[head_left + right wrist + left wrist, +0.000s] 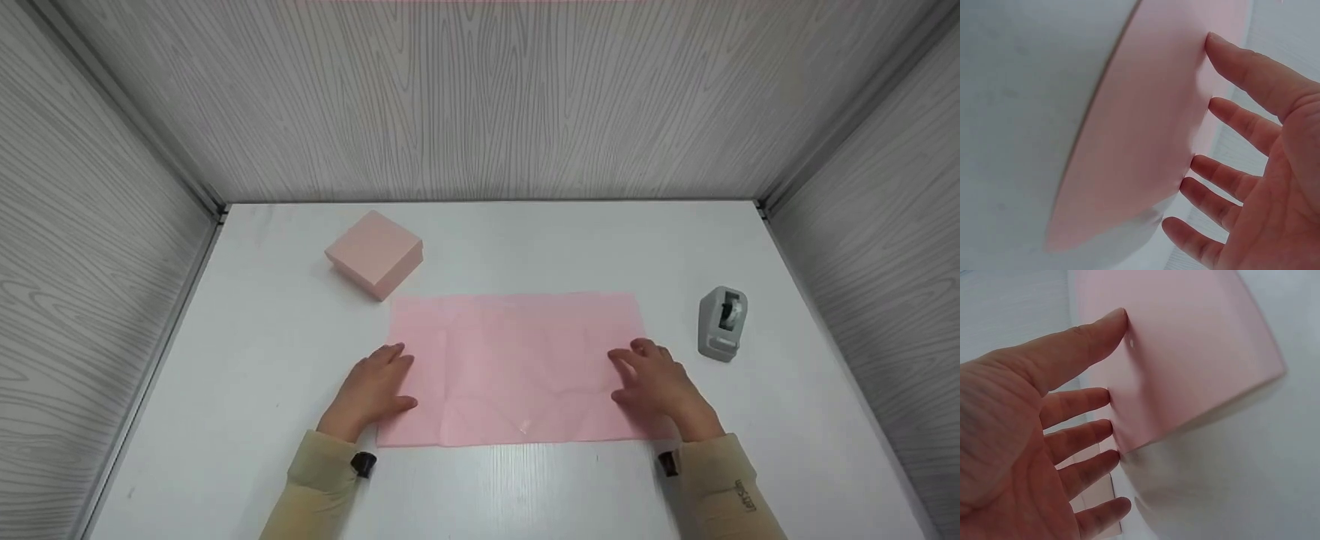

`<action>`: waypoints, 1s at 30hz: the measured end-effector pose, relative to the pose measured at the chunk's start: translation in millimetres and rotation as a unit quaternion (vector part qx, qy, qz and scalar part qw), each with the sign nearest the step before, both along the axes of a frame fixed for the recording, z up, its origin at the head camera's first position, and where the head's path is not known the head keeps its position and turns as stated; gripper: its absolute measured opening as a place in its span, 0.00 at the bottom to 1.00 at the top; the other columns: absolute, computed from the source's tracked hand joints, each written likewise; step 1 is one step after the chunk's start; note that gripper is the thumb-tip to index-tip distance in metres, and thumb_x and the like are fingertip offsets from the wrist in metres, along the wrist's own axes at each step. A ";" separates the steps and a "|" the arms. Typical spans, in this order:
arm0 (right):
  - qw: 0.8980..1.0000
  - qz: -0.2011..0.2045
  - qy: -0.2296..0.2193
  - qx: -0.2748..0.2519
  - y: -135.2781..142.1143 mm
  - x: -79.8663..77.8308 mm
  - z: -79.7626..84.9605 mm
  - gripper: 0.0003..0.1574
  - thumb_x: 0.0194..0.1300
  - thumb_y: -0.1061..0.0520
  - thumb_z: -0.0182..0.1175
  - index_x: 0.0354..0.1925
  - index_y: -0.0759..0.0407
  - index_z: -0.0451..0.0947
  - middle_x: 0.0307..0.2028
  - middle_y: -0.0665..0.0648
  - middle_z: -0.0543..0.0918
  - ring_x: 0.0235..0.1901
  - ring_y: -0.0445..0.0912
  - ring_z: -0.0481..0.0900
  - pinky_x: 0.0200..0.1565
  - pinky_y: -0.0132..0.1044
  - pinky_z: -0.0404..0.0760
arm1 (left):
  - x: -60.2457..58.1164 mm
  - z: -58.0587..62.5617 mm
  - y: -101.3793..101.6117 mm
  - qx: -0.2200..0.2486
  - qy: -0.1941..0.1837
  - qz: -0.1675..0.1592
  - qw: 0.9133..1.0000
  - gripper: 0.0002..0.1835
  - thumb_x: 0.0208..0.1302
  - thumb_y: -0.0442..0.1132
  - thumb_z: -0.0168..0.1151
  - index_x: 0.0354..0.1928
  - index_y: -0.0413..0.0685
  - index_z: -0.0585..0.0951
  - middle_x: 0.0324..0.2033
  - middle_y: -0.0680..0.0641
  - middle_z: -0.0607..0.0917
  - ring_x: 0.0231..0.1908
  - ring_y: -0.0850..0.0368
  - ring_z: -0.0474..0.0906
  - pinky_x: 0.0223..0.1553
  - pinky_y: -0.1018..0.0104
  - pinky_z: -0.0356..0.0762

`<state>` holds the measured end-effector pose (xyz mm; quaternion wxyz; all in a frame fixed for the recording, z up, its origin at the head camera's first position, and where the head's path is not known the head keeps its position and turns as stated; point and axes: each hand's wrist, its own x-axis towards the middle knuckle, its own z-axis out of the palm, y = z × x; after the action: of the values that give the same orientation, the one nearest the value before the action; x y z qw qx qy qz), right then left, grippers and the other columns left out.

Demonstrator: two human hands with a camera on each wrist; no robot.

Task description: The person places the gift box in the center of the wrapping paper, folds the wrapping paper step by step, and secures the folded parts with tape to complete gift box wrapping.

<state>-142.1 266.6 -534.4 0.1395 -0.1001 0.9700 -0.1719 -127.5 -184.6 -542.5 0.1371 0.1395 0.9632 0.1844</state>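
A pink sheet of paper (517, 360) lies spread on the white table, faint creases running across it. My left hand (375, 390) is at its left edge, fingers spread and fingertips touching the sheet. On the opposite edge, my right hand (656, 382) rests its fingertips in the same way. Both wrist views show straight, parted fingers: the left hand (1044, 422) and right hand (1264, 157) meet the paper with their tips and pinch nothing. A small pale mark (524, 427) shows near the sheet's front edge.
A closed pink box (379, 251) sits behind the sheet's left corner, turned at an angle. To the right of the paper stands a grey tape dispenser (722, 324). Grey wood-grain panels (480, 97) enclose the table at the back and both sides.
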 end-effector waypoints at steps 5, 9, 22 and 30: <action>1.000 0.000 -0.002 -0.018 1.9 -2.0 0.6 0.34 0.60 0.53 0.68 0.65 0.54 0.73 0.65 0.71 0.64 0.63 0.68 0.61 0.56 0.70 0.63 | 0.6 2.0 1.2 0.005 -0.004 -0.002 1.000 0.37 0.61 0.45 0.69 0.68 0.37 0.68 0.71 0.37 0.62 0.71 0.38 0.54 0.68 0.42 0.52; 0.999 0.002 0.018 -0.039 1.7 -4.5 4.2 0.33 0.63 0.55 0.66 0.64 0.59 0.72 0.63 0.73 0.66 0.61 0.68 0.65 0.57 0.66 0.66 | -3.3 5.0 -1.4 0.038 0.011 0.022 0.999 0.33 0.66 0.45 0.65 0.67 0.35 0.70 0.70 0.34 0.63 0.69 0.37 0.57 0.67 0.44 0.55; 0.985 0.010 0.010 -0.171 -35.5 -31.6 24.0 0.41 0.67 0.51 0.64 0.71 0.60 0.61 0.63 0.69 0.68 0.60 0.63 0.69 0.59 0.59 0.69 | -45.1 17.7 -24.9 0.226 0.056 0.222 0.947 0.29 0.74 0.48 0.53 0.68 0.34 0.66 0.60 0.31 0.71 0.54 0.38 0.75 0.51 0.45 0.75; 0.970 -0.003 -0.016 -0.243 -60.9 -53.5 25.2 0.40 0.68 0.51 0.63 0.72 0.59 0.60 0.64 0.68 0.69 0.61 0.61 0.70 0.57 0.58 0.71 | -76.2 20.6 -28.4 0.298 0.045 0.294 0.907 0.30 0.74 0.43 0.52 0.70 0.33 0.60 0.58 0.30 0.72 0.55 0.36 0.73 0.53 0.47 0.73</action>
<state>-195.6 205.7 -509.2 0.1264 -0.1254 0.8972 -0.4042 -203.7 -213.0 -522.0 -0.0149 -0.1074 0.8662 0.4878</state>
